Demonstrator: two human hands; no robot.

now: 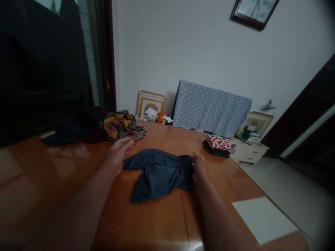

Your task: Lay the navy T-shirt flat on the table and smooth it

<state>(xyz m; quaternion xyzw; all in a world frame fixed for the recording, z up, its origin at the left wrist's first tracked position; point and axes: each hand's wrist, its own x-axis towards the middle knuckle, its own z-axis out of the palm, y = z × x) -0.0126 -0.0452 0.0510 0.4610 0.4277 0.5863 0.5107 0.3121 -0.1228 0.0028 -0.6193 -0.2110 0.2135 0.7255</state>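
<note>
A crumpled dark blue garment (pixel 162 174) lies on the wooden table in front of me. Two leg-like ends spread toward the left, and its right end is bunched up. At that bunched end, my right hand (pixel 200 168) is closed on the cloth, fingers curled round its edge. My left hand (pixel 119 156) is beside the garment's upper left end, with fingers stretched out and apart from each other. No cloth shows in the left hand.
The wooden table (pixel 157 223) bears a patterned cloth heap (pixel 121 125) and dark clothes (pixel 68 132) at the left. A folded heart-print cloth (pixel 219 142) tops a dark one at the right. A white sheet (pixel 264 218) lies near the right edge. Beyond stands a dotted grey cover (pixel 211 108).
</note>
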